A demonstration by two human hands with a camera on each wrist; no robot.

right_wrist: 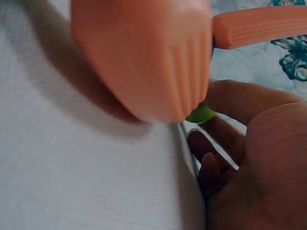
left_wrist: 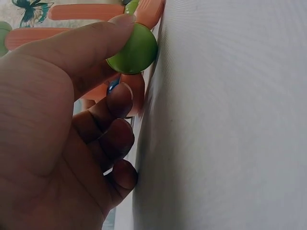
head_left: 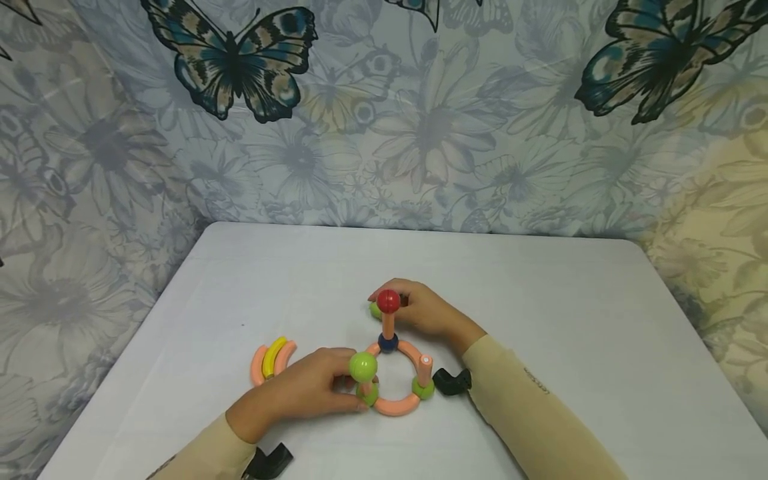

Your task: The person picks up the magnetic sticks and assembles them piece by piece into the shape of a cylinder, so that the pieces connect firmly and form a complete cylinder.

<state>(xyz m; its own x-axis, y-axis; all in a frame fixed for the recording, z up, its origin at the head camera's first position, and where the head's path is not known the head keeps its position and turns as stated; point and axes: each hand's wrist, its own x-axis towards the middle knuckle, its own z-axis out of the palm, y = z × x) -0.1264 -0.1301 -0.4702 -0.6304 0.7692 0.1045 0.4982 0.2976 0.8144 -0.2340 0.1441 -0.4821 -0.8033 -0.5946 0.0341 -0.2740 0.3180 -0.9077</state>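
Observation:
A ring of curved orange sticks [head_left: 398, 407] lies on the table, joined by a dark blue ball [head_left: 388, 343] and green balls. From the blue ball an orange stick rises to a red ball [head_left: 388, 301]; a light green ball [head_left: 363, 367] tops the left post. On the right green ball [head_left: 423, 389], the post has a bare end. My left hand [head_left: 318, 383] pinches the ring's lower left green ball [left_wrist: 136, 52] between thumb and index finger. Behind the red-topped post, my right hand [head_left: 429, 310] grips another green ball [head_left: 375, 310], partly hidden.
Left of the ring, a yellow curved stick [head_left: 273, 357] lies between two orange curved ones, partly behind my left hand. The white table [head_left: 540, 287] ends at a butterfly-patterned cloth [head_left: 432, 133]. Black camera mounts [head_left: 453, 381] sit at both wrists, the right one close to the ring.

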